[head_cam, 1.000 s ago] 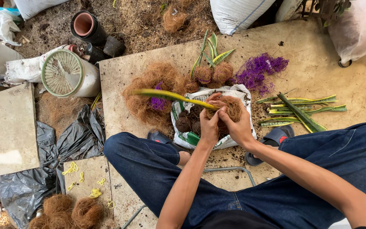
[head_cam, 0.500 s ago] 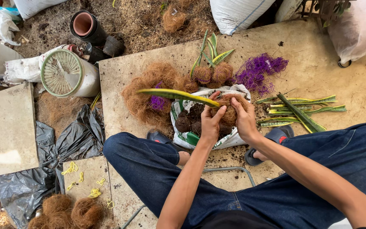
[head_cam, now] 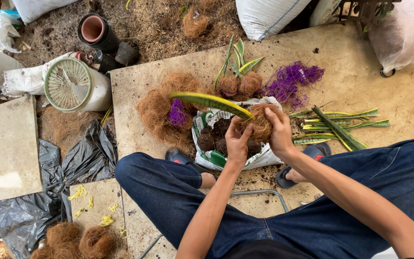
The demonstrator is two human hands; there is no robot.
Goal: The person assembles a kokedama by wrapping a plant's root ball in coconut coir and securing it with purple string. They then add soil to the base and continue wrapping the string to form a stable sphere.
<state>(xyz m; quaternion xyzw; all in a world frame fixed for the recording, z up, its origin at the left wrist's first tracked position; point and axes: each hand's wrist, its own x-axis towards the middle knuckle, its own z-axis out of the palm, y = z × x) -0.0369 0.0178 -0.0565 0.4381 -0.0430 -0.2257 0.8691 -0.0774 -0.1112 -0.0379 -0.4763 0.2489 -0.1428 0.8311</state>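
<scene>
Both sets of fingers are curling tight around a ball of brown coconut fibre [head_cam: 260,122]: the left hand [head_cam: 238,141] is pressing its fingers closed against the near side, and the right hand [head_cam: 280,132] is clamping over the far side, so the ball is sitting enclosed between them. A long green-and-yellow leaf [head_cam: 212,102] is sticking out of it sideways to the left. The bundle is hovering just above an open white bag of dark soil [head_cam: 219,139] near the board's near edge. Judging by what lies around, the work seems to be partly done: two wrapped plants [head_cam: 239,81] are already lying toward the far edge of the board [head_cam: 360,72], while loose cut leaves [head_cam: 339,125] are waiting at the right. A heap of loose fibre [head_cam: 159,108] and purple string [head_cam: 293,81] are resting nearby; the ball in hand is showing no string around it yet.
</scene>
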